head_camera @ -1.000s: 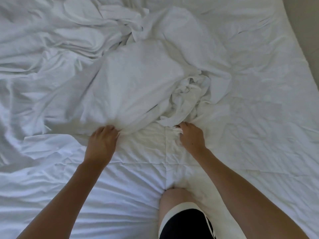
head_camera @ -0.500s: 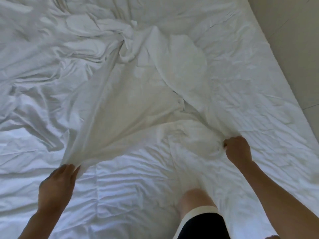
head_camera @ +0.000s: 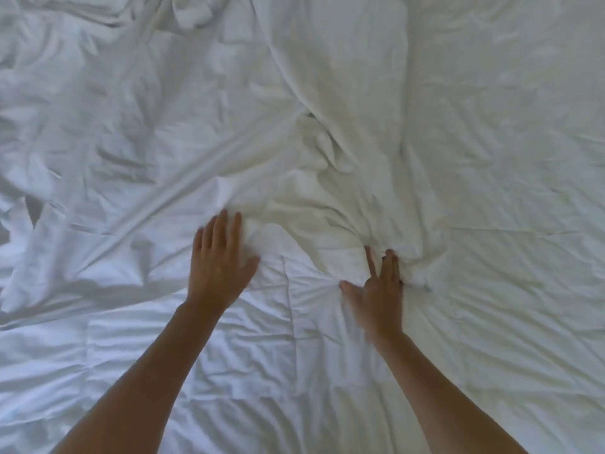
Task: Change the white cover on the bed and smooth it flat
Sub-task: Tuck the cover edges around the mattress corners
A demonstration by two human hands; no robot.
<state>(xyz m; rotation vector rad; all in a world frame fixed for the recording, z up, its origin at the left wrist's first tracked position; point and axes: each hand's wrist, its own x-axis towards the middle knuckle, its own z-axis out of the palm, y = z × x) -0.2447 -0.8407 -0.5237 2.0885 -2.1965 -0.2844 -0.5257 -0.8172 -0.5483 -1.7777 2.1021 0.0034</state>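
You are partway through: the white cover [head_camera: 343, 132] is on the bed but far from flat. It lies bunched in a ridge running away from your hands, with heavy creases fanning off to the far left, and the quilted layer [head_camera: 248, 348] under your forearms is bare and wrinkled too. Spreading and smoothing are left.

Your left hand [head_camera: 217, 260] lies flat, fingers straight and together, pressing the cover's near edge just beyond its fingertips. Your right hand [head_camera: 379, 290] also has its fingers extended, their tips pushed into the gathered folds right in front of them; it is blurred, so whether anything is pinched is unclear.

Half a second ago both hands were fists pulling the edge wide apart; now they sit close together, released.
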